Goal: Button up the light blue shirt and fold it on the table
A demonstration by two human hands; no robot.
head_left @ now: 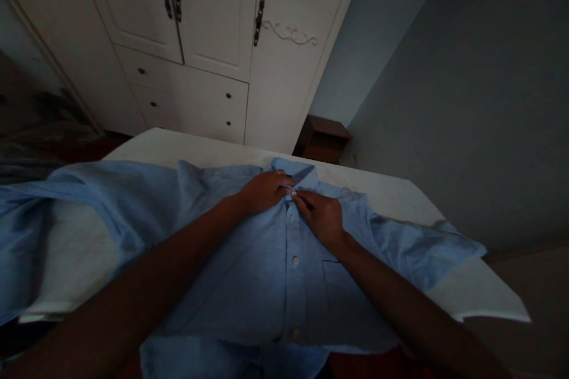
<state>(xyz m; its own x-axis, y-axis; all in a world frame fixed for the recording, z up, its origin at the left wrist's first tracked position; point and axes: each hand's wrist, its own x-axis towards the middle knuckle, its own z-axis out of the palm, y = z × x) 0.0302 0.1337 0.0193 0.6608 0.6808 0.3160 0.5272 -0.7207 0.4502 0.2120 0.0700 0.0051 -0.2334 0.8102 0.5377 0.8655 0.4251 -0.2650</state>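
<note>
A light blue button-up shirt (249, 272) lies spread front side up, its collar at the far side and its lower end hanging over the near edge. Just below the collar, my left hand (265, 189) pinches the edge of the placket. Close against it, the thumb and fingers of my right hand (322, 213) are closed at a small white button (294, 193). Further buttons run down the placket toward me. The chest pocket (333, 284) lies partly under my right forearm. Both sleeves stretch out sideways, the left one bunched.
The shirt rests on a white table (382, 186) with angled corners. Behind it stands a white wardrobe (213, 23) with dark handles and drawers. A small brown cabinet (326, 136) sits beside the grey wall (480, 100) on the right. Dim fabric (26, 169) lies at the far left.
</note>
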